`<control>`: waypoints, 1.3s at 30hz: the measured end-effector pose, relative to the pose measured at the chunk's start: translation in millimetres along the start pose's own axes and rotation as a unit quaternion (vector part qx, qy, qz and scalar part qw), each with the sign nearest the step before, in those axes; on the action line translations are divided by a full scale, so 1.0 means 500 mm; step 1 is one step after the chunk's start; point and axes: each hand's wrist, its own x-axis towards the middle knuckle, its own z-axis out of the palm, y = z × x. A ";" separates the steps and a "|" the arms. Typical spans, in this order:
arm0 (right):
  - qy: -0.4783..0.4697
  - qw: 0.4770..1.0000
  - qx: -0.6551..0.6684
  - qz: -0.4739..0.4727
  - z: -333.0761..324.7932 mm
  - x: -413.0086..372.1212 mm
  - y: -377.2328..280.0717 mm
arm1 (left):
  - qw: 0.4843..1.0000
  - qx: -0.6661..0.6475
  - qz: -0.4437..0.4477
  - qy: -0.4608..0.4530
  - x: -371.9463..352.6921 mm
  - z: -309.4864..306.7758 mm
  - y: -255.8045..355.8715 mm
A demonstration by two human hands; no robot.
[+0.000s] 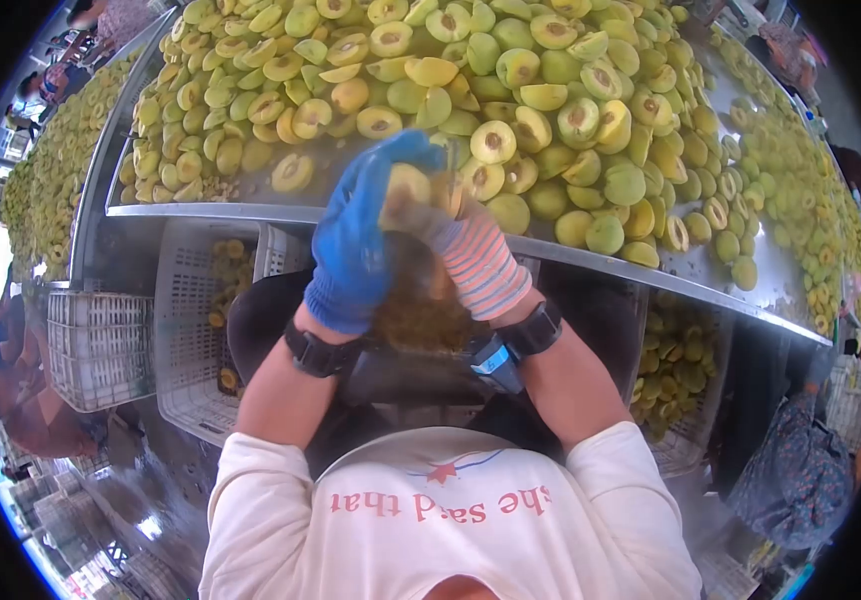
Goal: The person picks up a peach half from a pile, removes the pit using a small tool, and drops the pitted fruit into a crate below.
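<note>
My left hand (350, 235), in a blue glove, is closed around a yellow-green stone fruit (407, 188) just over the table's near edge. My right hand (480, 255) wears a pink-and-grey striped glove. Its fingers are bent close against the fruit, around something thin and upright that motion blur hides. Beyond both hands lies a large heap of halved stone fruit (493, 142), many with brown pits showing. One loose half (292, 172) rests on the metal beside the heap, left of my hands.
The metal table (250, 211) has a raised near edge. Below it, a white crate (185, 330) with some fruit stands left, and another fruit-filled crate (675, 370) right. A stacked crate (100, 350) is farther left. Other people sit at both sides; a patterned garment (795, 470) shows right.
</note>
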 end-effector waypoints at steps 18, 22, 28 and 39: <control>-0.117 0.844 -0.490 -0.181 0.022 0.037 0.094 | 0.964 0.228 0.131 0.028 0.007 -0.062 -0.092; -0.187 0.699 -0.570 -0.389 0.020 0.043 0.091 | 0.996 0.086 -0.003 -0.005 0.023 -0.075 -0.056; -0.268 0.935 -0.010 0.232 0.022 0.023 0.068 | 0.991 0.011 -0.111 -0.075 0.020 -0.087 -0.048; -0.223 0.751 -0.622 0.007 -0.047 -0.021 0.051 | 0.978 -0.167 -0.085 0.090 -0.053 -0.183 0.005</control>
